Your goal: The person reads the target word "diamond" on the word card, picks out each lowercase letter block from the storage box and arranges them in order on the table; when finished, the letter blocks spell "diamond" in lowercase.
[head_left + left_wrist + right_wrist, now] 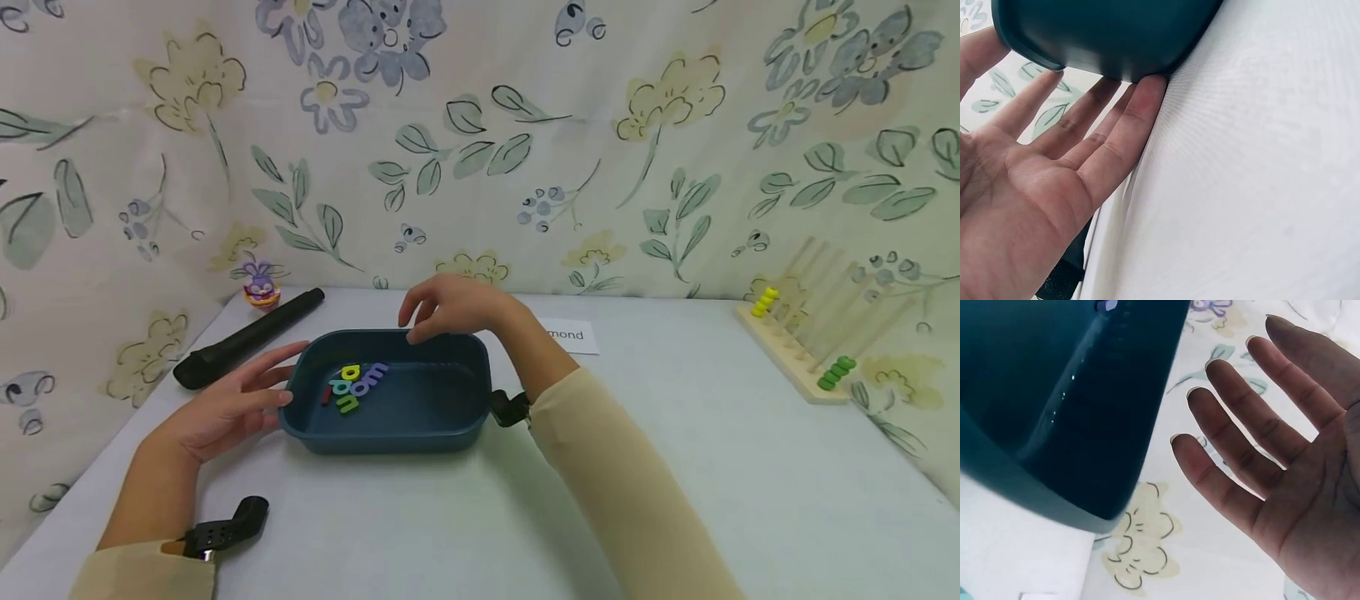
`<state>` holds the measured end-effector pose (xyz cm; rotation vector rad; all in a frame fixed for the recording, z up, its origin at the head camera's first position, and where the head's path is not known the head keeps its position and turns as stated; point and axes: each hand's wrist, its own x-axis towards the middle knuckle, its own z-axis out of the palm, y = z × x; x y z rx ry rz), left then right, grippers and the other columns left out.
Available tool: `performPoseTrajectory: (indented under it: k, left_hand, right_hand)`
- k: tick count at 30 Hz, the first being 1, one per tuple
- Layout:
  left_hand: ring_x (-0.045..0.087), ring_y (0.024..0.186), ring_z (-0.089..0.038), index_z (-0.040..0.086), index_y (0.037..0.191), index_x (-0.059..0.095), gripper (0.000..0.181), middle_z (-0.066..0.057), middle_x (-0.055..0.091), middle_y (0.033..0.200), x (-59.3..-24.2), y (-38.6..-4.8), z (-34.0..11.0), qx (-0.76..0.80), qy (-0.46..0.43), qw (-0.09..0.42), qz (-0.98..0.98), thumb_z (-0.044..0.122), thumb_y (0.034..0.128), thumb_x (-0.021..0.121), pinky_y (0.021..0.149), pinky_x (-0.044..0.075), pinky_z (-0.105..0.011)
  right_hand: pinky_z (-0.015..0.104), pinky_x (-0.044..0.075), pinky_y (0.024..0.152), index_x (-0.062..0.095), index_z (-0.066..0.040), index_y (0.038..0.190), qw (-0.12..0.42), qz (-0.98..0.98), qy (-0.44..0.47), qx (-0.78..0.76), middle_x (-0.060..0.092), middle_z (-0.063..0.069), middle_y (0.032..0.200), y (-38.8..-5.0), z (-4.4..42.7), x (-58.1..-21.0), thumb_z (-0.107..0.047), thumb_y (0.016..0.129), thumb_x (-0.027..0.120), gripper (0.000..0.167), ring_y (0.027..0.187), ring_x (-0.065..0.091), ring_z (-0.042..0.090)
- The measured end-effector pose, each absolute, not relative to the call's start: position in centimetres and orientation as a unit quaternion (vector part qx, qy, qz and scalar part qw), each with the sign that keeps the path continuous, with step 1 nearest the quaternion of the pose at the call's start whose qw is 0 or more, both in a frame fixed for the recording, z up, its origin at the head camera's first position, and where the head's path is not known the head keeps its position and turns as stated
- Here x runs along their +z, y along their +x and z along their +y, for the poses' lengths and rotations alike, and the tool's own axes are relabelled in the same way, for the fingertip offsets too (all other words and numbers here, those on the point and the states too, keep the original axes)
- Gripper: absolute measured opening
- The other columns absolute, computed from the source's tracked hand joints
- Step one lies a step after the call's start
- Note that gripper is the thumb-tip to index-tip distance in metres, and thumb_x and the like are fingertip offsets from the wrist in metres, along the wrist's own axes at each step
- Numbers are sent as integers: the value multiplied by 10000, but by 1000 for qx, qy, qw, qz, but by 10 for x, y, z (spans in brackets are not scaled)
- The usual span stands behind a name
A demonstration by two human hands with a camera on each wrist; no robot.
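Note:
A dark teal rectangular bin [390, 444] stands on the white table. Inside, toward its left end, lie several small coloured letters, among them a yellow "a" [350, 372], a purple "m" [379, 368] and a green "n" [347, 405]. At the bin's left end, my left hand [228, 410] touches the wall and rim with extended fingertips, also visible in the left wrist view [1041, 181]. Over the far rim hovers my right hand [459, 305], its fingers bent slightly downward. The right wrist view shows that hand [1272, 456] spread, holding nothing, apart from the bin.
Behind the left hand lies a long black object [255, 337], with a purple rabbit-like toy [261, 287] beyond it. A white card [576, 337] reading "mond", partly hidden by the right arm, lies at the back. A wooden peg counter [795, 354] with beads stands far right.

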<state>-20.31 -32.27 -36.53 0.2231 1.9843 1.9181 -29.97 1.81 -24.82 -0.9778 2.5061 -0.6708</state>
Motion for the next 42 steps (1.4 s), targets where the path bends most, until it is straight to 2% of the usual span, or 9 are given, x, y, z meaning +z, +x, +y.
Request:
performPoseTrajectory:
  k: [7,13,18,25,35,42]
  left_hand:
    - [654,1199,-71,334,1652,222,705,-231,35,1702,-368,-201,-327,679,78,189,705,105,1061,533,954,584,-306]
    - [652,1206,-83,323,1651,229,702,-214,72,1690,-368,-202,-325,681,79,187,703,99,1059,534,958,584,-314]
    - [655,1202,-81,314,1652,227,702,-219,68,1691,-367,-203,-324,683,81,188,701,96,1059,534,954,586,-318]
    - [650,1214,-103,309,1654,223,703,-165,171,1660,-366,-204,-323,682,83,189,701,100,1059,533,961,586,-329]
    - [647,1191,-43,320,1658,199,713,-243,19,1710,-365,-203,-324,676,82,193,707,113,1063,534,954,584,-311]
    - [633,1190,-9,322,1659,193,719,-250,9,1709,-365,-203,-325,671,86,190,712,110,1061,532,952,582,-299]
  right_hand:
    - [345,529,947,724,-152,1230,212,875,-361,-241,740,17,1166,-302,1,-255,-246,951,741,295,1053,667,170]
    - [361,519,987,721,-153,1231,224,871,-363,-245,720,32,1206,-305,-12,-256,-236,964,730,281,1078,664,176]
    - [331,506,976,726,-177,1224,228,871,-368,-230,712,-4,1199,-307,-24,-256,-270,961,735,280,1091,648,150]
    - [328,496,1011,732,-147,1230,244,862,-378,-232,711,-5,1237,-308,-37,-261,-238,954,748,291,1155,640,142]
    - [264,483,980,699,-137,1302,264,851,-388,-234,701,-5,1253,-308,-54,-272,-247,953,747,369,1124,634,96]
    - [263,495,983,705,-133,1296,281,842,-398,-230,719,0,1228,-306,-66,-273,-220,966,734,343,1099,651,97]
